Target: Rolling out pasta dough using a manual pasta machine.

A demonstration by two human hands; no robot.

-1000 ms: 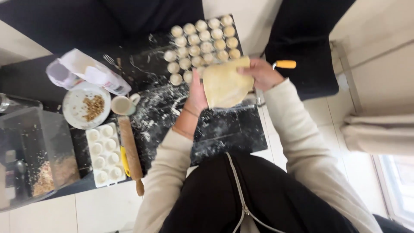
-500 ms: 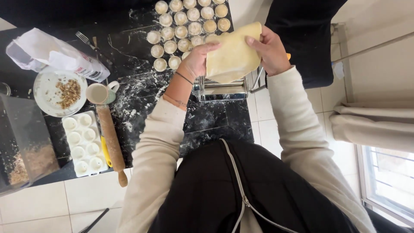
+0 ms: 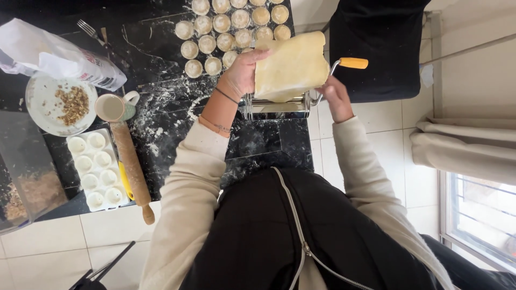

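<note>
At a flour-dusted black worktop (image 3: 161,48), a folded sheet of pasta dough (image 3: 293,67) stands over the rollers of a steel pasta machine (image 3: 274,107). The left hand (image 3: 244,72) closes its fingers around the sheet's edge; the right hand (image 3: 336,96) sits by the crank, its grip hidden. Behind lie rows of small dough rounds (image 3: 231,27).

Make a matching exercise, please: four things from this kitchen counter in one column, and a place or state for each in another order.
Things:
1. dough sheet
2. rolling pin
3. plate
4. crank handle

States:
a. orange, on the pasta machine
b. holds chopped nuts
c. held up by the left hand
d. lies beside the white mould tray

Pairs: 1-c, 2-d, 3-b, 4-a
</note>
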